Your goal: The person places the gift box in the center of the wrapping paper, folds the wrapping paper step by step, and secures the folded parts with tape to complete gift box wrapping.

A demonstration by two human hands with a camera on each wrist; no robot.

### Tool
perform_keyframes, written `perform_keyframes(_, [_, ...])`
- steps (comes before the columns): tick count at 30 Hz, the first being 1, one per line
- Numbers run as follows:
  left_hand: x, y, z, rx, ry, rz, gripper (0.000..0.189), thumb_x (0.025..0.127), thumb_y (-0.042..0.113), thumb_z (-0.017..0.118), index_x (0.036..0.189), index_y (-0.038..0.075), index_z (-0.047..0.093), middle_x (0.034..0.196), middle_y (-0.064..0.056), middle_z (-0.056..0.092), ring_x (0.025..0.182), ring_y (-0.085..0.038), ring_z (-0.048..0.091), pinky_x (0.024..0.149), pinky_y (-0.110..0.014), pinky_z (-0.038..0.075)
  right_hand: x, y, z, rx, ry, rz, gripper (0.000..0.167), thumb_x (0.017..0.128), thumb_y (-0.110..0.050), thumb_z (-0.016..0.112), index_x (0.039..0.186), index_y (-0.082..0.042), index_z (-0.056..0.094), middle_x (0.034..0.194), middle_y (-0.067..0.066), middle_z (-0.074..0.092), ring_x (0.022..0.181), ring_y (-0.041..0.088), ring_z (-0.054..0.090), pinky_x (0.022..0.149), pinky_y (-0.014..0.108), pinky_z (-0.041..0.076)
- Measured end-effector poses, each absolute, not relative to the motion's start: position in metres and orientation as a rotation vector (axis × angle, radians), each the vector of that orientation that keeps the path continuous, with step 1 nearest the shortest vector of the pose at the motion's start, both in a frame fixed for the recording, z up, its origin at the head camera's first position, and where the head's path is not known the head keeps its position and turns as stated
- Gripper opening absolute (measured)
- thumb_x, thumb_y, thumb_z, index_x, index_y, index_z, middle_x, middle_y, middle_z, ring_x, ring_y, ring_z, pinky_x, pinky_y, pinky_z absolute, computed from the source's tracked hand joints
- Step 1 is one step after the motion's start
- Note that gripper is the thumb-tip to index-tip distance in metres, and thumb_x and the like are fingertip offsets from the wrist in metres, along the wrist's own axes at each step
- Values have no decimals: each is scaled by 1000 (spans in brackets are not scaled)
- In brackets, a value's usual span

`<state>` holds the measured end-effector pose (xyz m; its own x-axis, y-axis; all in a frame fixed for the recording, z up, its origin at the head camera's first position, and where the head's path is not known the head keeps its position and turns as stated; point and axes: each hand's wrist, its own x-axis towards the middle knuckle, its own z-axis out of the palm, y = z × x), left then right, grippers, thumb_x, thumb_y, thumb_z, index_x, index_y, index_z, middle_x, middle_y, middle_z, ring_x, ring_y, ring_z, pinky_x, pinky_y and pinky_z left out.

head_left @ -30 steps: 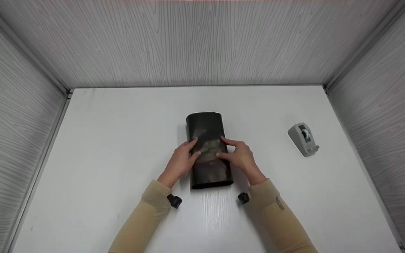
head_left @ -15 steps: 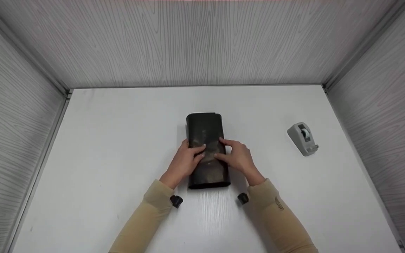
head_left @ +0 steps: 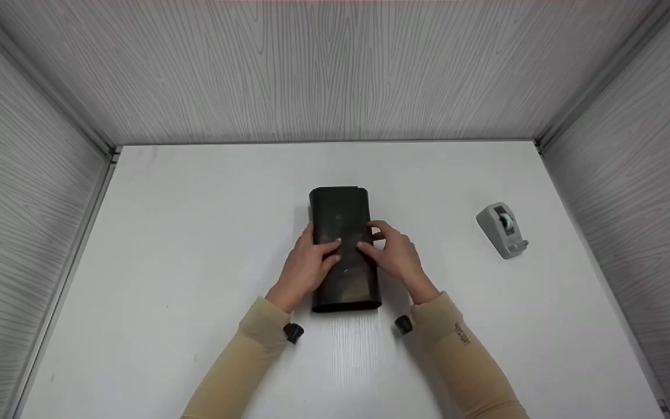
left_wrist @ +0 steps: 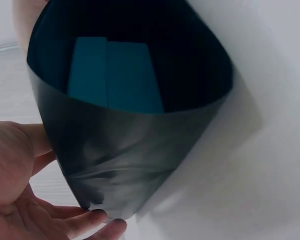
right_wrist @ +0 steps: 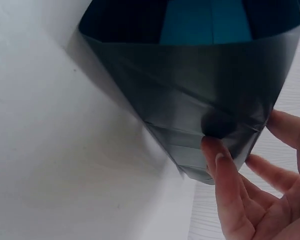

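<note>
A sheet of glossy black wrapping paper (head_left: 341,212) forms a flat tube lying lengthwise at mid-table. Through its near end, both wrist views show a teal box-like block (left_wrist: 132,72) inside. My left hand (head_left: 303,265) holds the left side, thumb and forefinger on the top face and the other fingers down along the edge. At the right edge, my right hand (head_left: 400,255) pinches the paper, thumb on top and fingers at the side. Creases cross the paper near the fingers in the right wrist view. The underside is hidden in the head view.
A grey tape dispenser (head_left: 502,230) with a roll in it stands on the white table (head_left: 195,221) to the right. Wood-grain panels (head_left: 323,70) enclose the back and both sides. Small black wrist cameras (head_left: 293,333) sit at both cuffs.
My left thumb and forefinger have moved right onto the top face. The tube's near end has shifted slightly left. My right fingers have slid a little farther up along the right edge.
</note>
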<state>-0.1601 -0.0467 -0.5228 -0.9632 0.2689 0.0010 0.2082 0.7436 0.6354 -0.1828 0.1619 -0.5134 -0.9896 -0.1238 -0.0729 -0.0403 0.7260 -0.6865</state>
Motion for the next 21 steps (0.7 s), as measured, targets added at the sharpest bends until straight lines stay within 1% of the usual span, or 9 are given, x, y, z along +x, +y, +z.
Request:
perform_keyframes(2, [-161,-46,-521,373,2851,994,40,96,29,65,135,20,62,157,-27,18,140,-40,30,108,-49,34,-184,162,-514,-100,2816,-1142,54,90,-38,71,137,-17,56,114,11,69,97,30,66,79,44,51])
perform_keyframes(5, [-161,-46,-519,388,2872,943,40,96,30,65,135,20,62,159,-20,18,142,-37,27,107,-49,34,-187,160,-515,-69,2820,-1157,57,89,-39,72,140,-18,54,112,10,69,92,27,66,77,43,51])
perform_keyframes(9, [-162,-46,-520,470,2911,860,40,97,30,63,135,19,61,159,-12,25,145,-33,22,106,-52,36,-189,156,-514,-76,2851,-1046,63,88,-44,72,142,-19,53,109,8,67,86,24,64,72,40,50])
perform_keyframes(12, [-163,-46,-521,526,2927,814,40,98,31,62,136,18,61,157,-11,31,146,-32,20,104,-54,37,-189,154,-512,-80,2876,-968,64,86,-45,74,141,-18,55,105,8,67,81,22,62,68,39,50])
perform_keyframes(16, [-163,-47,-524,591,2962,785,40,99,30,61,136,15,61,154,-11,37,145,-30,23,103,-54,38,-191,152,-509,-43,2865,-995,64,83,-41,78,138,-15,58,100,8,68,78,21,63,68,37,50])
perform_keyframes(21, [-162,-47,-527,632,2995,790,41,100,29,59,136,11,60,151,-11,40,144,-28,26,103,-52,38,-193,152,-507,-14,2804,-1064,63,82,-37,80,138,-14,59,99,9,70,72,18,65,62,33,53])
